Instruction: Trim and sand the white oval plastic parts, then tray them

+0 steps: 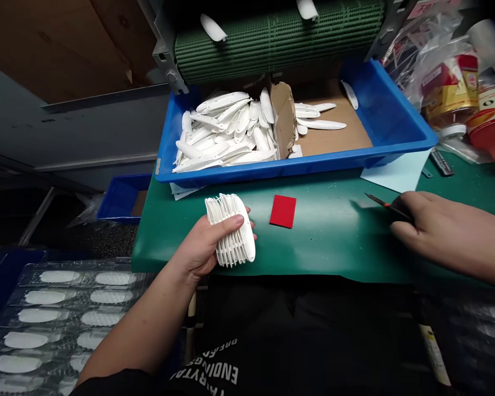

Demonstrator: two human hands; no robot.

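My left hand [208,242] is wrapped round a stack of white plastic parts [231,234], long oval shells held side by side above the table's front edge. The thumb lies across the stack. On the right, my right hand [421,220] grips a craft knife [390,207], dark-handled with a bit of orange near its thin blade. The blade points left over the green table. Between the hands a small red square pad [283,211] lies flat on the mat.
A blue bin [297,169] with a cardboard divider [284,115] holds many white shells. Above it runs a green conveyor belt [272,44] carrying two shells. Clear trays [70,291] of shells stand at lower left. Bottles [454,93] and a box cutter [441,163] lie right.
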